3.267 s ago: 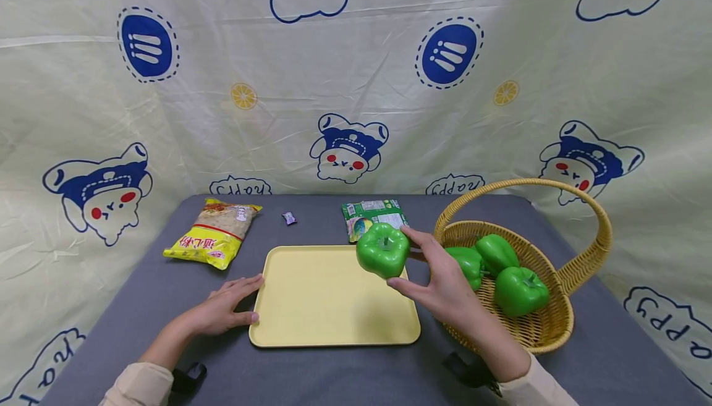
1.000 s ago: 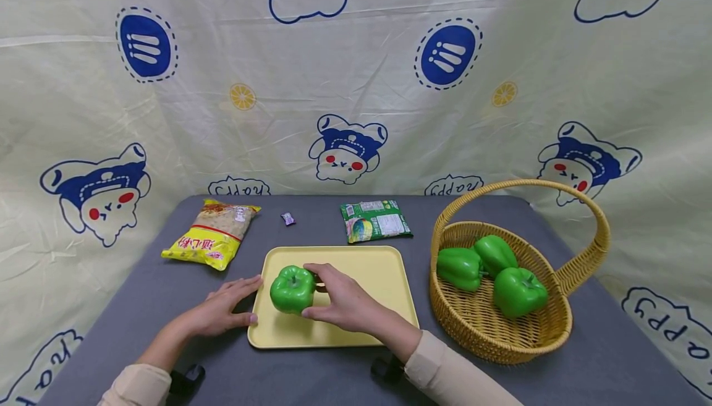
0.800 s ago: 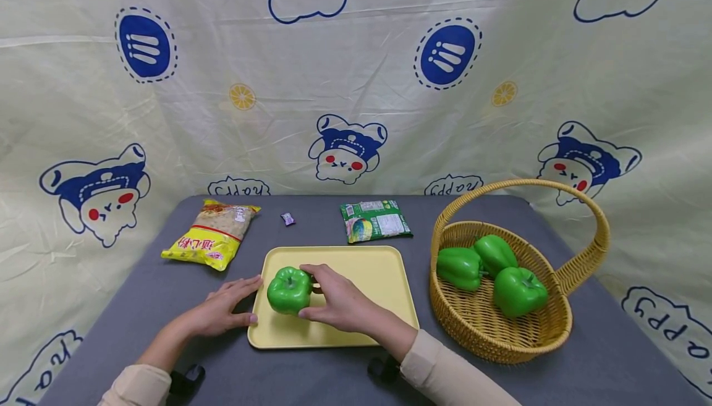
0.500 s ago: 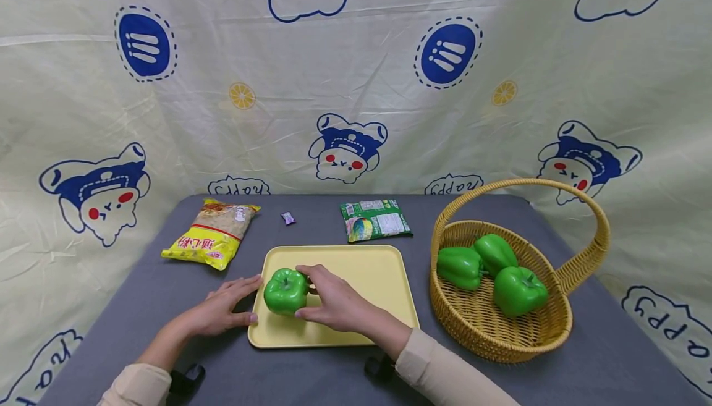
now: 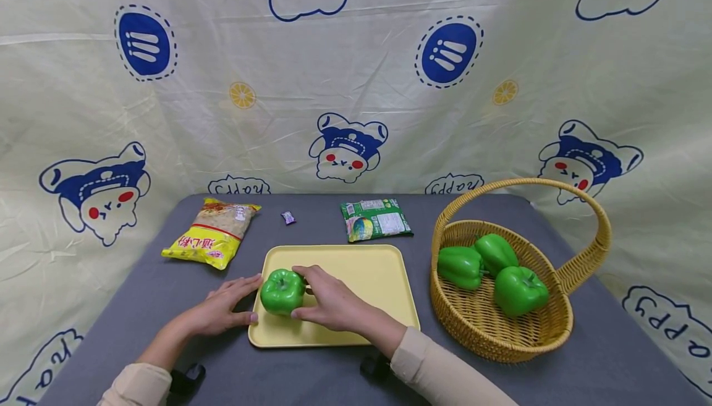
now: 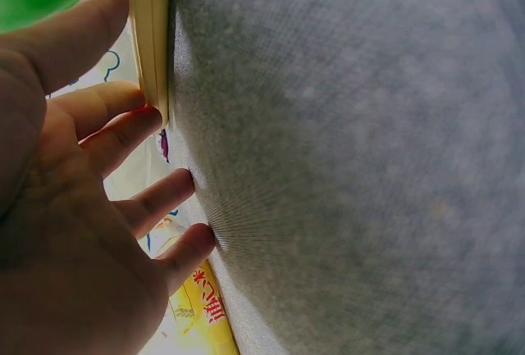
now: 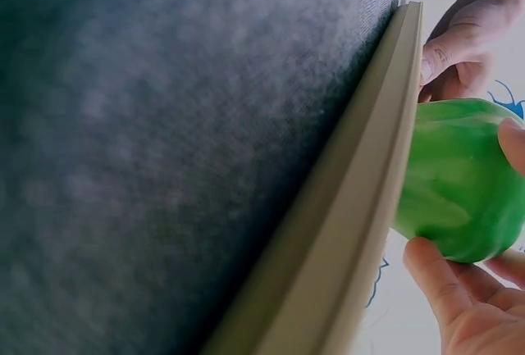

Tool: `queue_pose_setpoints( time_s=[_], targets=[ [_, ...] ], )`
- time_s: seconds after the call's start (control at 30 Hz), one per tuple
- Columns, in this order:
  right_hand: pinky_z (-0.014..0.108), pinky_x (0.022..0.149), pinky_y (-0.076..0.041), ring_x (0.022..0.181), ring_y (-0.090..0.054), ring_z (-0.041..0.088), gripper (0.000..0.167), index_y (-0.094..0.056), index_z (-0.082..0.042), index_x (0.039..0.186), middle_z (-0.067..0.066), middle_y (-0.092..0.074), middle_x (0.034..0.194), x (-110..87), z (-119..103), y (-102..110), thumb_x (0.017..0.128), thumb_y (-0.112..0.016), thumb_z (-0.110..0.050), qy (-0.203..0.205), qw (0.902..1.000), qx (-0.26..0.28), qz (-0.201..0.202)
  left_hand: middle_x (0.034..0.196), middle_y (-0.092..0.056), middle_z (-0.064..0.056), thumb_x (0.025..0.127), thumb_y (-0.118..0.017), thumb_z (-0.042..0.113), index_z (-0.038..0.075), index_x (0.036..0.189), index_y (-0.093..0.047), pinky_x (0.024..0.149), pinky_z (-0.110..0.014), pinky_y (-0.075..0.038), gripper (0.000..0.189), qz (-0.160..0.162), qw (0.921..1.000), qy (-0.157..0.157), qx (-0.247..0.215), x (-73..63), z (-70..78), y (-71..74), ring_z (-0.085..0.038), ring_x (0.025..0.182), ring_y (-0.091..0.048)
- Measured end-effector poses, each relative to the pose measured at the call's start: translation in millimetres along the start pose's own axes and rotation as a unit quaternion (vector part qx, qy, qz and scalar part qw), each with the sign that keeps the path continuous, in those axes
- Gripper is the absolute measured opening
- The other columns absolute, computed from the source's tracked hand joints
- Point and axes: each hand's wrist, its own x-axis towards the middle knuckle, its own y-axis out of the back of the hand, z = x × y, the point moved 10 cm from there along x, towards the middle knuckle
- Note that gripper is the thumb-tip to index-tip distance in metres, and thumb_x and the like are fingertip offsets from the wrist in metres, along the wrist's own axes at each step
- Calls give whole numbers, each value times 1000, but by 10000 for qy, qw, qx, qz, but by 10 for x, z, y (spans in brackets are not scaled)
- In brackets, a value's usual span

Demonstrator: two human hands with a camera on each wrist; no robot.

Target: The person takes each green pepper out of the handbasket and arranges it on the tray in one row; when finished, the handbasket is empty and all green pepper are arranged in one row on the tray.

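Note:
A glossy green bell pepper (image 5: 280, 295) sits at the left end of a pale yellow rectangular tray (image 5: 372, 271), stem up. My right hand (image 5: 336, 302) grips it from its right side, thumb in front and fingers behind. In the right wrist view, the pepper (image 7: 459, 179) rests at the tray's surface between thumb and fingers. My left hand (image 5: 225, 307) lies at the tray's left edge. In the left wrist view its fingers (image 6: 115, 138) are spread, with some fingertips against the tray's rim (image 6: 148, 35) and others on the cloth.
At the right, a wicker basket (image 5: 520, 338) with a tall handle holds three more green bell peppers (image 5: 520, 291). Behind the tray lie a yellow food bag (image 5: 214, 233), a small purple packet (image 5: 288, 217) and a green packet (image 5: 376, 219). Grey cloth (image 5: 311, 372) covers the table.
My right hand has carried the pepper left from beside the basket to the tray's left end, sliding slightly further left in the last second. The left hand has stayed put.

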Motion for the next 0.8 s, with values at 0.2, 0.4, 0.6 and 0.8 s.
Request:
queue_pose_setpoints(
  time_s=[0.2,0.4,0.6,0.8],
  targets=[
    [20,90,-49,111,-58,13,74,-36,-10,143,6,-52,130,31,10,-20,83,-73,-33,-64,9998,-181,-35,153,-30,-17,86,-64,42,6,146,-34,97,-74,-18,76,17,10000,41,-13,-6,-2,9,-50,137,-22],
    [23,91,-49,113,-58,15,74,-34,-12,144,5,-50,133,71,26,-49,84,-71,-34,-160,9996,-187,-163,152,-31,-18,85,-65,41,5,146,-34,96,-75,-19,77,29,10000,53,12,-6,-3,8,-51,137,-22],
    [26,93,-49,114,-57,13,74,-34,-12,144,4,-50,134,115,-8,-80,84,-70,-35,-96,9994,-267,-215,152,-32,-18,85,-65,43,4,145,-34,95,-74,-20,78,35,10000,49,21,-5,-3,10,-51,136,-23],
    [30,96,-48,117,-56,14,75,-33,-11,145,5,-51,134,154,-57,-106,85,-69,-37,-22,9988,-433,-225,150,-34,-20,86,-65,41,4,144,-35,95,-74,-22,76,53,10000,32,34,-11,10,11,-52,136,-24]
  ],
)
